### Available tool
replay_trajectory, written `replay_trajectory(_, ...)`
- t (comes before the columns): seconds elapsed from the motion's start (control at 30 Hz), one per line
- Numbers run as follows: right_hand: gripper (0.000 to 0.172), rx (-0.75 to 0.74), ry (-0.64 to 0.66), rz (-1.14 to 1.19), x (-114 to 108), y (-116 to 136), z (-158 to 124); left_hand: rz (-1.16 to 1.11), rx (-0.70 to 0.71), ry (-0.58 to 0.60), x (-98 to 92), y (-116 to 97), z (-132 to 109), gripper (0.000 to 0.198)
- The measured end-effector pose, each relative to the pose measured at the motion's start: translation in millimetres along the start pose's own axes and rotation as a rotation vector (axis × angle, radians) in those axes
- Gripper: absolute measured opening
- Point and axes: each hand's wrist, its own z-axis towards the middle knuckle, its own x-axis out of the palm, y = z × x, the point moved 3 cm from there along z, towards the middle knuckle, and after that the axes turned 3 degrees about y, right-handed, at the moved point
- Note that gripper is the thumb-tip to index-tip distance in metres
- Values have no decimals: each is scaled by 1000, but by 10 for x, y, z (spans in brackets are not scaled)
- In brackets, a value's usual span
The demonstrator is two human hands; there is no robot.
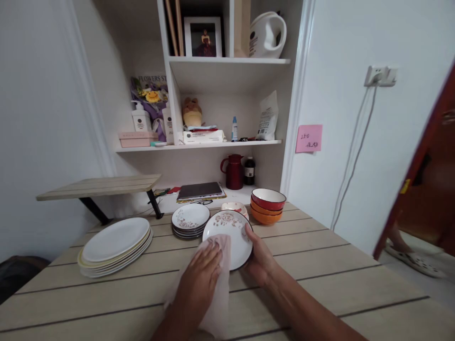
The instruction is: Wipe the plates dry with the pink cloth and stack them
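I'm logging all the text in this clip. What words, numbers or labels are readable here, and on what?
"FLOWERS ST": bouquet wrapping; the rest is hidden.
"250": pink sticky note; the handwriting below it is unclear.
Too small or blurred: labels on the pump bottle, white jug, white bag and flat box.
No text: the plate in the right hand has a flower pattern only.

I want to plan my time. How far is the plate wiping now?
In hand: the left hand presses a cloth on a floral plate that the right hand grips. Done and left cannot be told apart: the small plates, large plates and bowls stand stacked, none visibly dirty.
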Motion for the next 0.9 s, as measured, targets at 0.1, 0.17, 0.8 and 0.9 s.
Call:
replay_trajectory(0.1,56,15,-2,-34,25,-80,-38,36,-92,-108,12,154,-26,39)
replay_trajectory(0.17,57,85,27,-59,57,-239,-71,55,-135,-151,-9,237,-42,40)
replay_trajectory(0.8,54,-2,-59,-77,-69,-30,18,-31,-42,22,10,89,-42,37)
replay_trajectory(0.9,57,87,-28,-107,-4,-213,-28,24,-143,-39,-22,243,-56,39)
